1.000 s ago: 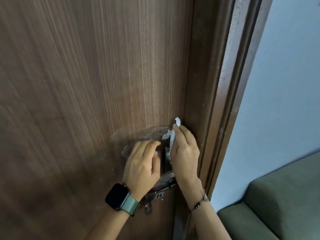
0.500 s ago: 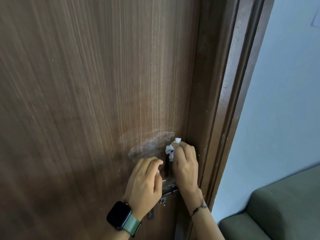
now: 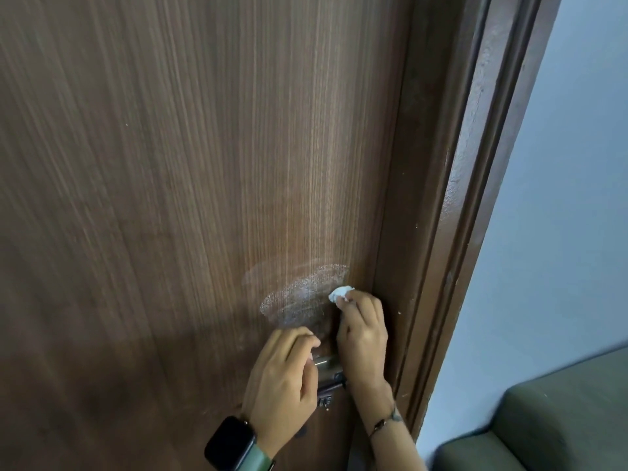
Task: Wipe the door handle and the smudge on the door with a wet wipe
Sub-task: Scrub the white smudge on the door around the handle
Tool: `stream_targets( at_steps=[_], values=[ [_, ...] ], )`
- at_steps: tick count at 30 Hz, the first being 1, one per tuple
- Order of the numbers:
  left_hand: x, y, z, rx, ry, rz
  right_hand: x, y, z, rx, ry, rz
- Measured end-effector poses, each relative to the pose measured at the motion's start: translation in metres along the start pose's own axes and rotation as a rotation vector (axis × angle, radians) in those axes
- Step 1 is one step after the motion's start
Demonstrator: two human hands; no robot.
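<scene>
The right hand [image 3: 362, 334] pinches the soft, light wet wipe [image 3: 341, 294], balled small, at the smudge [image 3: 299, 297]. The left hand [image 3: 283, 379] curls near the handle [image 3: 326, 363], holding nothing seen.

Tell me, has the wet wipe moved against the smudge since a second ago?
Yes. The wet wipe came down from above the smudge to its right edge, pinched in the right hand.
</scene>
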State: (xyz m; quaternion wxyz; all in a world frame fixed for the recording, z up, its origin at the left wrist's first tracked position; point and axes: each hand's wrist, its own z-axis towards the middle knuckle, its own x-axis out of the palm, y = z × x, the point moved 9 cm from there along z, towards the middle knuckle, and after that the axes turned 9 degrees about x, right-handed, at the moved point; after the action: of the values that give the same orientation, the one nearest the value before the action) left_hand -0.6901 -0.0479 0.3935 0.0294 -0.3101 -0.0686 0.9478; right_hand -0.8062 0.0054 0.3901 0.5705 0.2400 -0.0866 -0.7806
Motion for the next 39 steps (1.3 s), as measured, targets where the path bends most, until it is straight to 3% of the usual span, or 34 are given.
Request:
stream_targets(
  at_steps=[5,9,14,16,19,21,30,35,39],
  values=[
    [-0.002,-0.003,0.004,-0.021,0.000,0.004,-0.032,0.000,0.038,0.099,-0.118,0.044],
    [-0.005,-0.005,0.002,-0.013,-0.009,0.000,-0.013,0.008,0.035,0.202,-0.051,0.031],
    [-0.013,0.003,-0.006,-0.012,-0.028,-0.003,0.015,0.027,-0.019,-0.018,0.165,-0.025],
    [-0.016,0.009,-0.009,-0.020,-0.025,0.011,0.002,0.017,-0.014,0.021,0.095,0.018],
    [-0.021,0.016,-0.010,-0.037,-0.019,0.029,-0.027,0.004,0.022,0.116,-0.148,0.056],
    [-0.021,0.019,-0.010,-0.045,-0.015,0.043,-0.025,0.004,0.038,0.141,-0.199,0.038],
    [-0.007,0.017,-0.011,-0.035,-0.028,0.019,0.008,0.022,-0.002,-0.014,0.041,-0.024],
    [0.000,0.012,-0.005,-0.017,-0.006,0.005,-0.029,0.005,0.043,0.131,-0.146,0.022],
    [0.001,0.012,-0.005,-0.029,-0.015,0.005,-0.009,0.003,0.032,0.151,-0.137,-0.027]
  ],
)
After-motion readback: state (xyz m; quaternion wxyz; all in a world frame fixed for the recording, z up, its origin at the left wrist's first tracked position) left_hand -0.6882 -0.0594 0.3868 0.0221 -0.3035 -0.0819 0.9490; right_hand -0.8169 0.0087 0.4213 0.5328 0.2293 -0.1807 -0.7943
